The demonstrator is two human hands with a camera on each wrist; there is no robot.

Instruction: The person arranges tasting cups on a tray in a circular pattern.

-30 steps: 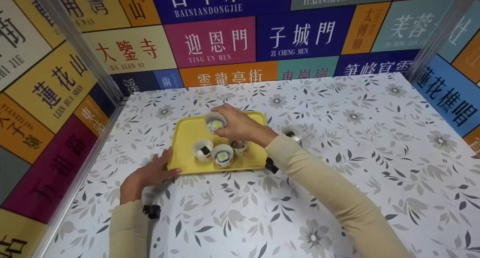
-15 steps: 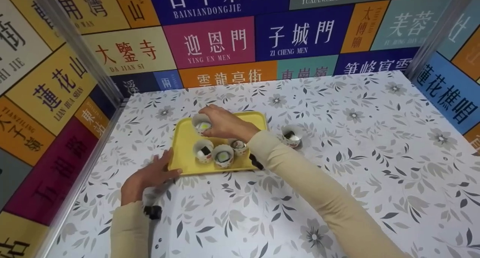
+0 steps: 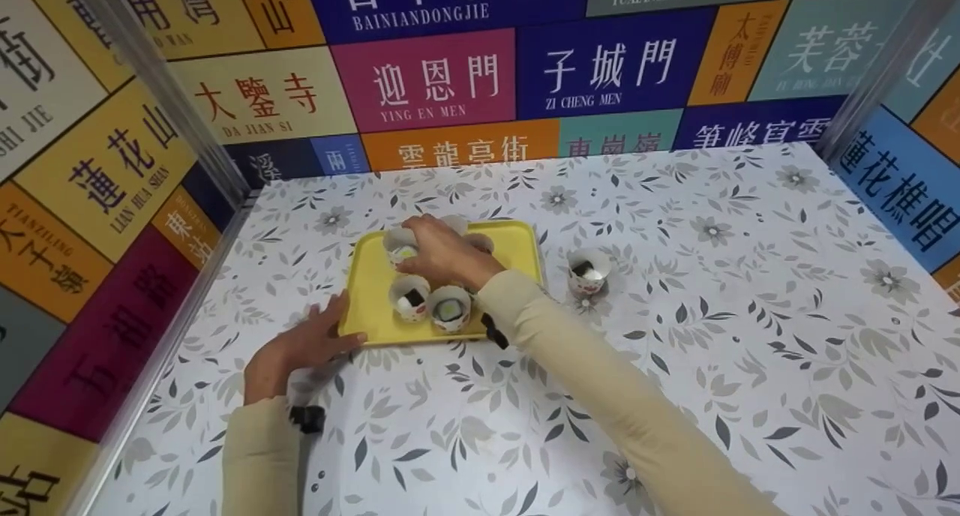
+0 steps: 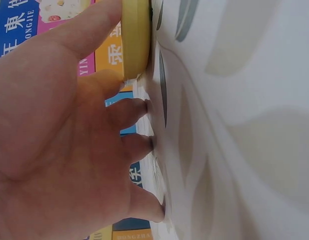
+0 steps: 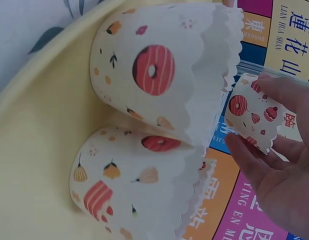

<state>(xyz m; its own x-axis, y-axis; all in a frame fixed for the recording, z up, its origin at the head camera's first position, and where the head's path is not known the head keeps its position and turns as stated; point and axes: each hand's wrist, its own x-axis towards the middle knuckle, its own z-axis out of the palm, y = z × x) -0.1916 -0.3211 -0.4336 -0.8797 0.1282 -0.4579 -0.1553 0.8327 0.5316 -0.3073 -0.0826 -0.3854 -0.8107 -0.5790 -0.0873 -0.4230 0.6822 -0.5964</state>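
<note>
In the head view my right hand point(image 3: 444, 255) pinches a paper baking cup point(image 3: 400, 247) near the far left of the yellow tray point(image 3: 367, 287). A white and yellow-green piece shows inside it. The right wrist view shows thumb and fingers on either side of this cup point(image 5: 252, 112), printed with pink doughnuts. Nearer on the tray stand a cup with a black and white piece point(image 3: 411, 300) and a cup with a green-centred piece point(image 3: 451, 310). My right hand partly hides further cups behind it. My left hand point(image 3: 311, 342) touches the tray's near left corner, fingers spread on the table.
Right of the tray, another baking cup point(image 3: 589, 271) with a dark and white piece stands on the flower-patterned table point(image 3: 675, 313). Panels with large Chinese lettering point(image 3: 442, 81) close off the back and sides. A black strap piece point(image 3: 307, 418) sits at the left wrist.
My right hand has carried its cup left and lowered it towards the tray's far left. The left hand stays at the corner. The cup on the table has come into fuller view.
</note>
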